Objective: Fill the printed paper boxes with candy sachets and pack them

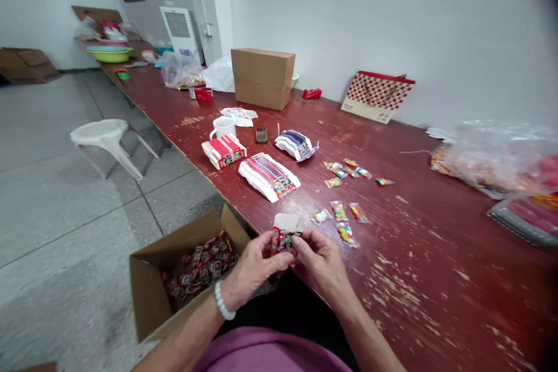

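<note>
Both my hands hold a small printed candy box [284, 237], its white end flap standing up, over the table's near edge. My left hand [257, 261] is closed on its left side; my right hand [320, 258] grips the right side, thumb on the front. Just beyond lie several small clear packets of coloured candies, among them a yellow candy packet [346, 233] and a red-and-yellow one [358, 213]. A fanned stack of flat red-printed boxes [270, 177] rests farther back, near a bundle of purple-printed boxes [296, 144] and a red-and-white bundle [224, 151].
An open carton [148, 285] with several dark printed packets stands below the table edge at left. A white mug [223, 127], a closed cardboard box [263, 78] and a checkered paper bag [377, 96] stand farther back. Plastic bags [501, 154] lie at right. A white stool [104, 133] stands on the floor.
</note>
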The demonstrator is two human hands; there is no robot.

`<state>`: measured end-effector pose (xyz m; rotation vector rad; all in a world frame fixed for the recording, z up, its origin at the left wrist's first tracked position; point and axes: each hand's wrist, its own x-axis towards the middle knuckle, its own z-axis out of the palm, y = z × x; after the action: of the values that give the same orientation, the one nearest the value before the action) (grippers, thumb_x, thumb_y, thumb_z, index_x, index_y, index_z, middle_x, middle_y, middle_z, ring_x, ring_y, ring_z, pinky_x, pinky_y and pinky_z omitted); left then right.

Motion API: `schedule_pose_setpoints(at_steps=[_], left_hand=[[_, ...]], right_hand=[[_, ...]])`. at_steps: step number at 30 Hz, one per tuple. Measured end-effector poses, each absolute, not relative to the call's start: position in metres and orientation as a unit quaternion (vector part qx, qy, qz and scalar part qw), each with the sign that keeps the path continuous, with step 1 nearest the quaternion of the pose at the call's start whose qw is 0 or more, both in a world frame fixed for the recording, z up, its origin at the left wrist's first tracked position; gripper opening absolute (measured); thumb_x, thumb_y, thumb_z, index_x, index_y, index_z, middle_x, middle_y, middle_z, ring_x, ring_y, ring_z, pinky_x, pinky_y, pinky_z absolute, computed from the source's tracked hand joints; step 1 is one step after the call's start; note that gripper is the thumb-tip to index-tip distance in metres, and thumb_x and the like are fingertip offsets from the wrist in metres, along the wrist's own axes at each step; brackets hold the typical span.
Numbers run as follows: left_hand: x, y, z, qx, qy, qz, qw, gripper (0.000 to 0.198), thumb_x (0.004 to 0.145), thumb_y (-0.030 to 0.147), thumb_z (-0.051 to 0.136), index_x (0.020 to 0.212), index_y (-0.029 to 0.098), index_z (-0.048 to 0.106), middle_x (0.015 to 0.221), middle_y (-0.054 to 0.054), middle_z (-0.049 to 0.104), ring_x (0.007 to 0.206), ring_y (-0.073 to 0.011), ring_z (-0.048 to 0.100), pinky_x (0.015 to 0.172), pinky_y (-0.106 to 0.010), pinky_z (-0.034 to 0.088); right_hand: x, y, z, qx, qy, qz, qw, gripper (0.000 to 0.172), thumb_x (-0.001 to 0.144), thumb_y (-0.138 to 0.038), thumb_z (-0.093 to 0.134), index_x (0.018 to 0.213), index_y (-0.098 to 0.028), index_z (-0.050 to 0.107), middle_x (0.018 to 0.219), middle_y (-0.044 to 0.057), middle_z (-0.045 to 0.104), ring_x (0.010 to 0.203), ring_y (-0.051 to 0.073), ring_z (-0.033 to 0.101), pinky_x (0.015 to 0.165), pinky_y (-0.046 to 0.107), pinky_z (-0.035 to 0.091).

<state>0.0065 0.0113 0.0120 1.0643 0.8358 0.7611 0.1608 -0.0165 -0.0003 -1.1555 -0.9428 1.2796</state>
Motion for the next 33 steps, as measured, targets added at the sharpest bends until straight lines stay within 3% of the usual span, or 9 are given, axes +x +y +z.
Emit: schedule_pose_setpoints(at_steps=[5,8,12,16,20,22,24,27,33], left_hand=[[0.003,0.005,0.013,0.479,0.414,0.410,0.657,0.066,0.078,0.032,0.075,0.133,0.024,0.040,0.091,-0.001,0.067,0.073,-0.0156,0.067,0.065,-0.026,0.052],[0.002,0.004,0.011,0.506,0.412,0.402,0.642,0.066,0.081,0.032,0.072,0.138,0.027,0.041,0.098,-0.003,0.065,0.074,-0.0143,0.066,0.065,-0.024,0.051],[0.001,0.008,0.009,0.497,0.397,0.389,0.666,0.045,0.084,0.035,0.069,0.124,0.020,0.056,0.096,-0.005,0.066,0.077,-0.0144,0.063,0.068,-0.024,0.050],[0.001,0.012,0.014,0.511,0.398,0.373,0.665,0.026,0.086,0.037,0.067,0.102,0.017,0.063,0.089,-0.004,0.066,0.079,-0.0148,0.059,0.072,-0.025,0.049],[0.001,0.012,0.018,0.560,0.409,0.358,0.625,0.020,0.086,0.036,0.065,0.090,0.016,0.066,0.087,-0.003,0.067,0.079,-0.0148,0.058,0.072,-0.024,0.047],[0.000,0.011,0.017,0.564,0.406,0.362,0.622,0.019,0.084,0.034,0.068,0.089,0.017,0.065,0.087,-0.002,0.066,0.079,-0.0143,0.058,0.074,-0.023,0.047],[0.000,0.010,0.017,0.520,0.393,0.387,0.652,0.023,0.081,0.032,0.073,0.095,0.019,0.060,0.087,0.000,0.064,0.078,-0.0130,0.059,0.073,-0.023,0.047],[0.002,0.006,0.017,0.405,0.360,0.393,0.743,0.040,0.080,0.033,0.075,0.110,0.024,0.050,0.088,0.002,0.063,0.076,-0.0122,0.062,0.070,-0.023,0.049],[0.009,0.000,0.011,0.303,0.348,0.270,0.845,0.051,0.091,0.058,0.050,0.125,0.020,0.052,0.079,-0.004,0.065,0.052,-0.0159,0.063,0.047,-0.028,0.051]], right_hand=[[0.159,-0.016,-0.003,-0.498,-0.362,0.518,0.594,0.048,0.077,-0.043,0.077,0.116,-0.024,0.059,0.079,-0.001,0.067,0.066,0.015,0.063,0.060,0.026,0.051],[0.156,-0.016,-0.008,-0.496,-0.369,0.507,0.601,0.046,0.078,-0.045,0.076,0.116,-0.025,0.058,0.079,-0.001,0.066,0.065,0.015,0.062,0.060,0.026,0.051],[0.158,-0.016,-0.010,-0.489,-0.392,0.517,0.583,0.035,0.080,-0.050,0.072,0.099,-0.023,0.064,0.077,0.000,0.066,0.064,0.015,0.060,0.060,0.027,0.049],[0.164,-0.015,0.005,-0.486,-0.370,0.560,0.559,0.034,0.077,-0.052,0.074,0.079,-0.019,0.064,0.072,0.001,0.066,0.063,0.015,0.059,0.061,0.028,0.049],[0.169,-0.014,0.018,-0.465,-0.350,0.581,0.568,0.039,0.065,-0.039,0.087,0.094,-0.021,0.066,0.072,-0.002,0.064,0.064,0.014,0.058,0.061,0.026,0.048],[0.172,-0.014,0.016,-0.462,-0.377,0.589,0.545,0.036,0.068,-0.037,0.086,0.095,-0.020,0.067,0.072,-0.002,0.064,0.065,0.013,0.057,0.063,0.025,0.047],[0.175,-0.016,0.010,-0.478,-0.424,0.575,0.511,0.025,0.077,-0.039,0.079,0.086,-0.018,0.069,0.074,0.000,0.064,0.067,0.013,0.057,0.063,0.026,0.046],[0.177,-0.020,0.000,-0.515,-0.488,0.494,0.503,0.021,0.085,-0.039,0.071,0.081,-0.019,0.071,0.078,0.002,0.064,0.071,0.015,0.057,0.065,0.027,0.047],[0.174,-0.026,0.011,-0.503,-0.625,0.365,0.472,0.015,0.091,-0.033,0.063,0.090,-0.022,0.073,0.081,0.003,0.064,0.071,0.016,0.061,0.067,0.028,0.047]])
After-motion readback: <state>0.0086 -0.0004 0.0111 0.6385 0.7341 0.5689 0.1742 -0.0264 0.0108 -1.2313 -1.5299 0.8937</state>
